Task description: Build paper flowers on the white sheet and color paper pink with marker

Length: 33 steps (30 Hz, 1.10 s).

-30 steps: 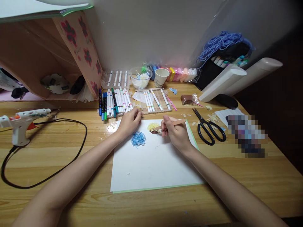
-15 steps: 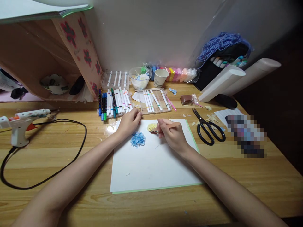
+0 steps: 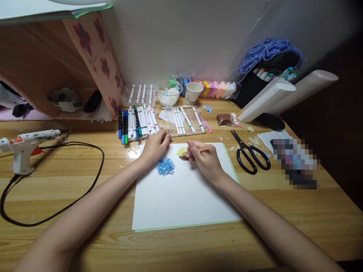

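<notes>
A white sheet of paper (image 3: 181,204) lies on the table in front of me. My right hand (image 3: 205,160) pinches a slim tan wooden stick (image 3: 208,148) like a pen; its tip is at a small pile of pale yellow bits (image 3: 182,152). A brown patch (image 3: 184,158) shows just beneath those bits. To their left is a round heap of blue and white shreds (image 3: 166,166). Resting at the sheet's upper left edge, my left hand (image 3: 155,145) is loosely curled, and I see nothing in it.
Black-handled scissors (image 3: 252,155) lie to the right among pale scraps. Marker pens (image 3: 141,121) and their clear case (image 3: 187,124) are behind the paper, with a plastic bowl (image 3: 168,94) and paper cup (image 3: 193,93). A corded glue gun (image 3: 25,147) stands left.
My right hand and the stick shift very slightly at the yellow bits. The left hand stays in place; the whole view moves a little.
</notes>
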Tool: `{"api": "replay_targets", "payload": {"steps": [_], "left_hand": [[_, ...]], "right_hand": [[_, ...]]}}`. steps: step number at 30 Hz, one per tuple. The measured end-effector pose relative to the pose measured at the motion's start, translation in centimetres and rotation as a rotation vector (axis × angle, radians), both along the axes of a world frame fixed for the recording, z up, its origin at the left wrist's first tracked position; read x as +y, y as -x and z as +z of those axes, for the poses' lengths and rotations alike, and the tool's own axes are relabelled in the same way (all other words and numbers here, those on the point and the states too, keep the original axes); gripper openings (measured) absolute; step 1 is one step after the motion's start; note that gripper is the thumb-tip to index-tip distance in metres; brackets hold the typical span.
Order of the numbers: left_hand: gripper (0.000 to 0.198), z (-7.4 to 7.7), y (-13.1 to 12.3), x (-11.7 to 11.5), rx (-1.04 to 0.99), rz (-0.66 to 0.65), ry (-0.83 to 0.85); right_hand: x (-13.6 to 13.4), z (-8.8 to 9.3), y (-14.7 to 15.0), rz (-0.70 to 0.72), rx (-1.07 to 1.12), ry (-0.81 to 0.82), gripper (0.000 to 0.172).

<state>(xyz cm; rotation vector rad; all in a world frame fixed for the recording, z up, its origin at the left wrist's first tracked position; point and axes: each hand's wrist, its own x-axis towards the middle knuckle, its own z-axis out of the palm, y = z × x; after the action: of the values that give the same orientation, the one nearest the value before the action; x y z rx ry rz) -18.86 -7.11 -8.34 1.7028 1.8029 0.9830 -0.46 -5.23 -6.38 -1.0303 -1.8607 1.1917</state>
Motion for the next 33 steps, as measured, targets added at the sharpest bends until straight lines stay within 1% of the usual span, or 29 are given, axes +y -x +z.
{"api": "replay_targets", "payload": {"steps": [9,12,16,18,19,23,25,28,33], "left_hand": [[0.024,-0.1,0.1,0.0,-0.005,-0.012,-0.012],[0.024,-0.2,0.1,0.1,0.004,-0.007,-0.009],[0.026,-0.1,0.2,0.0,0.009,-0.018,0.005],[0.028,0.2,0.2,-0.1,0.011,-0.095,-0.021],[0.030,0.5,0.2,-0.2,0.021,-0.161,-0.045],[0.035,1.3,0.3,-0.4,0.113,-0.516,-0.119],[0.037,1.4,0.4,-0.4,0.150,-0.615,-0.120],[0.039,1.4,0.4,-0.3,0.182,-0.638,-0.096],[0.039,1.2,0.3,-0.2,0.212,-0.645,-0.084]], "right_hand": [[0.0,0.5,0.3,0.028,-0.004,0.013,0.050],[-0.1,0.8,-0.4,-0.038,0.054,0.032,0.048],[0.2,1.3,-2.3,-0.164,0.151,0.025,0.051],[0.4,1.4,-3.5,-0.216,0.173,-0.005,0.051],[0.6,1.3,-4.0,-0.234,0.177,-0.019,0.052],[0.9,0.1,-6.0,-0.270,0.174,-0.042,0.053],[0.8,-0.6,-6.7,-0.278,0.169,-0.035,0.053],[0.7,-1.2,-7.3,-0.287,0.170,-0.023,0.052],[0.7,-1.4,-7.4,-0.300,0.208,-0.016,0.052]]}}
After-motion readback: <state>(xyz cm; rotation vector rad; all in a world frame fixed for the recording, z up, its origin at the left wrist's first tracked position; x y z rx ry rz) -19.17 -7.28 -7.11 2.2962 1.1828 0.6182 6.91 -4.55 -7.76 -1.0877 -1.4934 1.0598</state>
